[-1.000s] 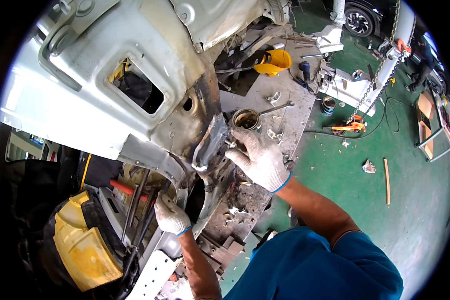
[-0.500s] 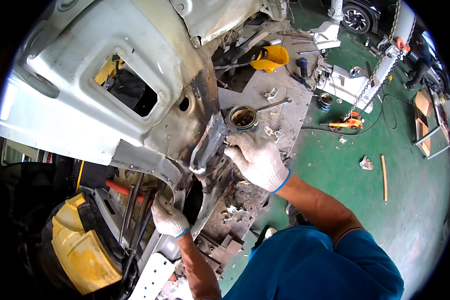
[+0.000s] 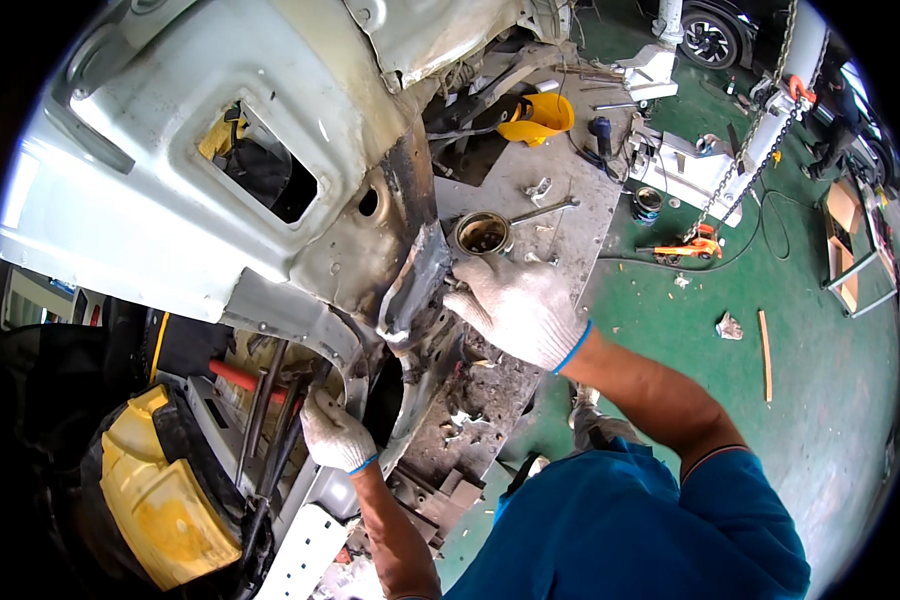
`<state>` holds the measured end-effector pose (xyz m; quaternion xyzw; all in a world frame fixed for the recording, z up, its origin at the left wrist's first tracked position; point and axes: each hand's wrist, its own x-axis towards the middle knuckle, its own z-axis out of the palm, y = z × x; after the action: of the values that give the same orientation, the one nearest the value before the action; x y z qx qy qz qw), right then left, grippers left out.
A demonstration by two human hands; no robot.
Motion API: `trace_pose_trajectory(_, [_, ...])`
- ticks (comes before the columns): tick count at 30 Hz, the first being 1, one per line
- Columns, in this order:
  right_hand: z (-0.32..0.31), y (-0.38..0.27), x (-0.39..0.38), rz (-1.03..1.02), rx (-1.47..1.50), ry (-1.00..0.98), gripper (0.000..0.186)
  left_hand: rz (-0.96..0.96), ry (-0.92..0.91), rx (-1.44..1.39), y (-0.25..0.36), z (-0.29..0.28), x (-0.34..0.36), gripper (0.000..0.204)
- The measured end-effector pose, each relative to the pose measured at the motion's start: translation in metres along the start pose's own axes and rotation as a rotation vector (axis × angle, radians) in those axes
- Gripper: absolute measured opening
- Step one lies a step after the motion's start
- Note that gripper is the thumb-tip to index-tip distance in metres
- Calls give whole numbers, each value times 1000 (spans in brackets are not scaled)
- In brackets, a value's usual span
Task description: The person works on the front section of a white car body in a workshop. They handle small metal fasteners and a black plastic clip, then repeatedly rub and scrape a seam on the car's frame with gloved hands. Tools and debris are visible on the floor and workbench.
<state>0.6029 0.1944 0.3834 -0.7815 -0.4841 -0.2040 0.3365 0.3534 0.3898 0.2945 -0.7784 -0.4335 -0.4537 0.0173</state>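
A pale grey car body shell (image 3: 200, 215) fills the left and top, scorched and bare around its lower corner. A dull grey patch (image 3: 417, 280) covers that corner. My right hand (image 3: 523, 310), in a white knit glove, is at the patch's right side, thumb and fingers bent together; whatever they hold is hidden. Just beyond it stands an open round can (image 3: 483, 234) with brown, smeared insides. My left hand (image 3: 336, 434), also gloved, is closed at the body's curved lower edge (image 3: 305, 335), its fingertips partly hidden.
A wrench (image 3: 545, 210), a yellow hard hat (image 3: 537, 119) and scraps lie on the metal bench (image 3: 580, 225). Right of it, an orange chain hoist (image 3: 690, 246) and a wooden strip (image 3: 766, 355) lie on the green floor. Metal bars (image 3: 262, 410) and a yellow part (image 3: 160, 490) are left.
My right hand has shifted slightly, its wrist and forearm moving a little right while the fingers stay by the patch. My left hand keeps its place. The whole view has shifted slightly.
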Motion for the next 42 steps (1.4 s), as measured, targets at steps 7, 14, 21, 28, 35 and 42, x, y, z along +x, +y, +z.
trace_pose_trajectory(7, [1,13,8,-114,57,-99,30,-9,-10,14,5,-1,-1,24])
trace_pose_trajectory(14, [25,13,-8,302,842,-183,29,-31,-25,-3,0,1,-3,28])
trace_pose_trajectory(21, [18,29,-17,527,1344,-373,29,-18,-37,7,-5,0,-4,29])
trace_pose_trajectory(28, [46,184,-129,742,367,-438,41,-102,-111,48,-17,8,-8,42])
trace_pose_trajectory(35, [171,251,-259,846,5,-778,33,-343,-229,21,-8,4,-5,45])
trace_pose_trajectory(42, [325,250,-271,647,-211,-691,28,-321,-338,171,-27,-9,-1,49])
